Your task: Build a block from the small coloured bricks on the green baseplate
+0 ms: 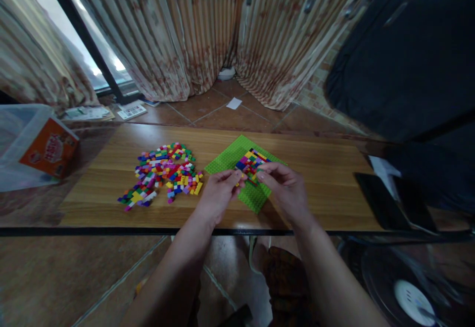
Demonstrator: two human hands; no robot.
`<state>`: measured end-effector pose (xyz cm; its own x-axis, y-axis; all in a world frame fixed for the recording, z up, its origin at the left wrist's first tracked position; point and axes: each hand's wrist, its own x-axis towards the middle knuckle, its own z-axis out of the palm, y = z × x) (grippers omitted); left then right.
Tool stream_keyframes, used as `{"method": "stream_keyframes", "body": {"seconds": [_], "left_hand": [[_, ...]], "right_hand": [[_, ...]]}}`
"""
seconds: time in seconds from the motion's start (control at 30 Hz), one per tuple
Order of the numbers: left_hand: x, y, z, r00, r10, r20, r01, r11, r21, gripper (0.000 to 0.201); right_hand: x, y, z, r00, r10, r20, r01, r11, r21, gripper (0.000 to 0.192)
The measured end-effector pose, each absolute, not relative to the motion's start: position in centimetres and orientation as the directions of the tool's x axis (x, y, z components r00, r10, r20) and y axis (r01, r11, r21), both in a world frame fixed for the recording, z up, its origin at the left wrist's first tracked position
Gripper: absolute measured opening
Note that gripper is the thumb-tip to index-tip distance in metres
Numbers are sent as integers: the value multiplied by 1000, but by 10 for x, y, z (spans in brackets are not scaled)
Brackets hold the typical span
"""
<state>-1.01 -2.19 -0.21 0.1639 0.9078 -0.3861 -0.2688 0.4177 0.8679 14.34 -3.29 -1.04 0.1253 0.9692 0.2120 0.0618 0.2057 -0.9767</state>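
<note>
Sitting on the green baseplate (256,196) near the table's (326,168) front edge, the brick patch (253,163) covered only the plate's middle. Both hands met at its near edge: the left hand (218,193) pinched what looked like 1 small brick, the right hand (284,186) pressed fingertips on the patch, holding nothing I could make out. Placing seemed underway; the brick would need aligning before pressing. Loose bricks (163,176) lay left, well apart.
</note>
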Motion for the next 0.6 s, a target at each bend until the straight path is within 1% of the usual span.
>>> {"method": "stream_keyframes", "body": {"seconds": [0.1,0.2,0.33,0.43,0.5,0.6], "left_hand": [[-10,-22,-4,137,914,-382,-243,405,881,19],[-10,-21,-6,134,918,-374,-244,397,885,17],[-11,-21,-6,137,926,-352,-245,376,894,17],[-12,-21,-5,140,934,-329,-246,355,902,18],[-12,-21,-4,140,937,-320,-247,346,905,18],[-12,-21,-3,137,940,-313,-233,338,912,18]], "right_hand": [[149,-31,-10,187,959,215,75,204,-976,12],[157,-30,-11,191,952,239,133,216,-967,15],[168,-29,-16,151,940,307,315,249,-916,17],[174,-29,-21,116,940,321,477,231,-848,19],[177,-30,-23,95,945,313,547,213,-810,20],[177,-30,-24,70,948,309,607,205,-768,20]]}}
